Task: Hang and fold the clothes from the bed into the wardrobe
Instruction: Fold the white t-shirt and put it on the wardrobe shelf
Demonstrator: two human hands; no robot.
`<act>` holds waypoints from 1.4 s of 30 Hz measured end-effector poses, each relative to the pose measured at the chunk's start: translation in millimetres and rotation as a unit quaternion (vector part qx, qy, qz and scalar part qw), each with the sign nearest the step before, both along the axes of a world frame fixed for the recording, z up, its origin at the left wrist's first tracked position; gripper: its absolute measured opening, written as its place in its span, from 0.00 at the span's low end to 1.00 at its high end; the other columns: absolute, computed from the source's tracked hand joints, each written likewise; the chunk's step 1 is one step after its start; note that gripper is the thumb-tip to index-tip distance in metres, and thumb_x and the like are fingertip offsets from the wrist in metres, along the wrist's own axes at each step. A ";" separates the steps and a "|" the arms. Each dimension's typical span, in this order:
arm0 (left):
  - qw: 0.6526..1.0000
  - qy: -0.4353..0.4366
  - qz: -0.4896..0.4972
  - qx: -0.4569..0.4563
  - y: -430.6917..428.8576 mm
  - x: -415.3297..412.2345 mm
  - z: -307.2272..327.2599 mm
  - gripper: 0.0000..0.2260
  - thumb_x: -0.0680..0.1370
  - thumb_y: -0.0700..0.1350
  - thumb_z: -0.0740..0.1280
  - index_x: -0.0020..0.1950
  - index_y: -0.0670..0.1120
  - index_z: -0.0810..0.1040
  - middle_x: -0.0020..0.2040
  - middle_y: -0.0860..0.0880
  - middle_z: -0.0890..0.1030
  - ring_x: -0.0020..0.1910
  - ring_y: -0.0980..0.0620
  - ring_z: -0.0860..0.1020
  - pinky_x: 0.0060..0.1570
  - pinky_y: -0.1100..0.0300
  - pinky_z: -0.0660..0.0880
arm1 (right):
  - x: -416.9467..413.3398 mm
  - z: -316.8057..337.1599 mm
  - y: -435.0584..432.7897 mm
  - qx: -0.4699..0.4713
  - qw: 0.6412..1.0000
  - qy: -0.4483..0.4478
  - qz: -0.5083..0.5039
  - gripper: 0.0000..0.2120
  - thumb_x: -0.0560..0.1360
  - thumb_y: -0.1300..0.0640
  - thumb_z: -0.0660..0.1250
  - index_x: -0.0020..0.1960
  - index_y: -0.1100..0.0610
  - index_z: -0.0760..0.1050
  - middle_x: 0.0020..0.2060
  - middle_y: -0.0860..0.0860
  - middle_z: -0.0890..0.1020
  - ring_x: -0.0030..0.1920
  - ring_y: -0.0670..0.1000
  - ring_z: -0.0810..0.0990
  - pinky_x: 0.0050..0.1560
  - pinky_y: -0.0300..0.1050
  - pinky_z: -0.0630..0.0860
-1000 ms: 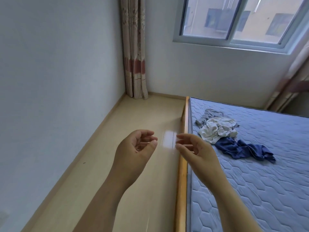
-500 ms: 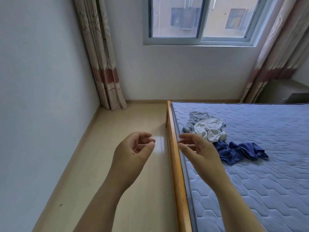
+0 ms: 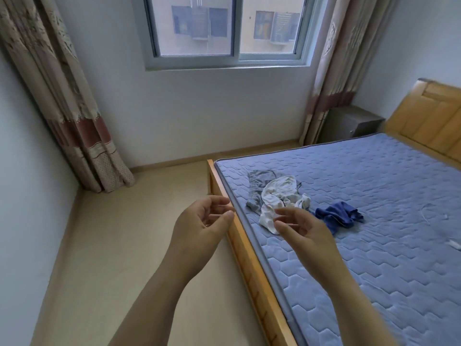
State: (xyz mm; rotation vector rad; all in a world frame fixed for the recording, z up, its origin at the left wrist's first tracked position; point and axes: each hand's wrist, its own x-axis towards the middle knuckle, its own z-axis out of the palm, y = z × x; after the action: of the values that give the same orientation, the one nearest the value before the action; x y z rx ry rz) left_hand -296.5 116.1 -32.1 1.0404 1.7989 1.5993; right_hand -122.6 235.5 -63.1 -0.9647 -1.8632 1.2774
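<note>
Task barely begun: grey garment (image 3: 259, 188), white garment (image 3: 279, 198) and blue garment (image 3: 336, 214) lie heaped on the bed (image 3: 374, 221), left hand (image 3: 202, 221) and right hand (image 3: 304, 228) loosely curled, holding nothing, wardrobe unseen

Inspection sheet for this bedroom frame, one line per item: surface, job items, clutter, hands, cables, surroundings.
Surface: blue quilted mattress on a wooden bed frame, no bedding on it.
Job's things: grey garment, white garment crumpled partly over it, and dark blue garment beside them, all near the mattress corner. Wardrobe not in view.
Clutter: small white scraps on the mattress at the right edge.
Hands: left hand and right hand raised, fingers loosely curled, holding nothing.
Cables: nothing seen.
Surroundings: window, a patterned curtain on each side, grey nightstand, wooden headboard.
</note>
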 end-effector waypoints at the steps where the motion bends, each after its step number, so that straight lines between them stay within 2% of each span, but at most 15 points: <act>1: 1.000 -0.006 -0.007 0.001 7.5 -10.1 -1.6 0.08 0.76 0.41 0.70 0.52 0.51 0.80 0.47 0.50 0.84 0.46 0.55 0.82 0.43 0.71 0.76 | -6.1 -1.3 4.4 -0.005 1.000 -0.003 -0.012 0.09 0.75 0.57 0.70 0.52 0.46 0.79 0.43 0.44 0.84 0.45 0.40 0.82 0.43 0.31 0.77; 6: 0.997 -0.033 -0.063 -0.008 55.4 -49.8 -12.9 0.07 0.76 0.39 0.69 0.53 0.47 0.80 0.47 0.47 0.84 0.47 0.50 0.81 0.43 0.71 0.76 | -32.9 -8.4 41.1 -0.024 0.997 -0.004 -0.074 0.09 0.74 0.58 0.71 0.51 0.46 0.80 0.42 0.43 0.84 0.44 0.39 0.82 0.42 0.29 0.76; 13: 0.995 0.004 -0.097 -0.023 149.3 -108.4 -20.1 0.08 0.76 0.39 0.69 0.54 0.46 0.80 0.47 0.50 0.84 0.46 0.54 0.82 0.44 0.71 0.76 | -80.3 -22.0 127.9 -0.032 0.991 0.019 -0.129 0.08 0.74 0.57 0.71 0.51 0.47 0.80 0.43 0.43 0.84 0.45 0.38 0.81 0.41 0.28 0.75; 20: 0.991 0.008 -0.126 -0.033 242.0 -151.4 -22.8 0.07 0.76 0.39 0.69 0.53 0.48 0.80 0.47 0.49 0.84 0.46 0.52 0.82 0.44 0.69 0.77 | -111.5 -23.8 217.7 -0.038 0.983 0.025 -0.178 0.08 0.75 0.60 0.69 0.51 0.49 0.79 0.45 0.44 0.83 0.43 0.36 0.81 0.40 0.28 0.75; 29: 0.978 -0.007 -0.202 -0.048 357.1 -226.3 -45.1 0.07 0.76 0.40 0.69 0.51 0.51 0.80 0.48 0.48 0.84 0.47 0.51 0.82 0.47 0.66 0.78 | -158.5 -41.2 294.6 -0.052 0.961 0.003 -0.270 0.08 0.76 0.60 0.69 0.51 0.49 0.79 0.46 0.45 0.83 0.48 0.43 0.81 0.46 0.37 0.76; 34: 0.964 -0.001 -0.259 -0.062 419.0 -279.2 -56.4 0.07 0.76 0.42 0.70 0.50 0.54 0.80 0.46 0.52 0.85 0.45 0.53 0.82 0.45 0.65 0.78 | -203.2 -47.3 325.5 -0.058 0.945 -0.001 -0.321 0.10 0.75 0.61 0.69 0.46 0.45 0.78 0.46 0.43 0.82 0.48 0.43 0.81 0.45 0.37 0.74; 37: 0.954 -0.003 -0.291 -0.080 454.8 -303.6 -57.9 0.07 0.76 0.43 0.70 0.50 0.54 0.80 0.46 0.52 0.84 0.45 0.51 0.82 0.44 0.64 0.79 | -226.1 -50.1 336.7 -0.066 0.933 0.000 -0.354 0.09 0.75 0.59 0.70 0.46 0.45 0.78 0.46 0.45 0.83 0.47 0.43 0.82 0.46 0.36 0.75; 40: 0.943 0.012 -0.318 -0.095 487.4 -315.6 -63.3 0.07 0.76 0.43 0.69 0.52 0.54 0.79 0.47 0.54 0.84 0.45 0.57 0.82 0.43 0.68 0.77 | -239.1 -59.0 348.8 -0.077 0.921 -0.019 -0.381 0.08 0.75 0.60 0.70 0.48 0.48 0.79 0.45 0.45 0.84 0.43 0.37 0.81 0.41 0.29 0.75; 42: 0.936 0.007 -0.336 -0.104 505.8 -317.1 -69.2 0.07 0.76 0.43 0.69 0.53 0.53 0.79 0.47 0.53 0.84 0.44 0.59 0.82 0.40 0.72 0.75 | -240.9 -66.2 358.1 -0.091 0.912 -0.027 -0.400 0.07 0.75 0.61 0.70 0.50 0.50 0.80 0.45 0.46 0.84 0.43 0.40 0.81 0.40 0.29 0.75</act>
State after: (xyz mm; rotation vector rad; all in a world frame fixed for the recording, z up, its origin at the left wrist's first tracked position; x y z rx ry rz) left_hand -613.6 622.0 -101.4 1.3678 1.3593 0.9632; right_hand -363.5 593.5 -129.3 -1.6496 -1.1568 0.9084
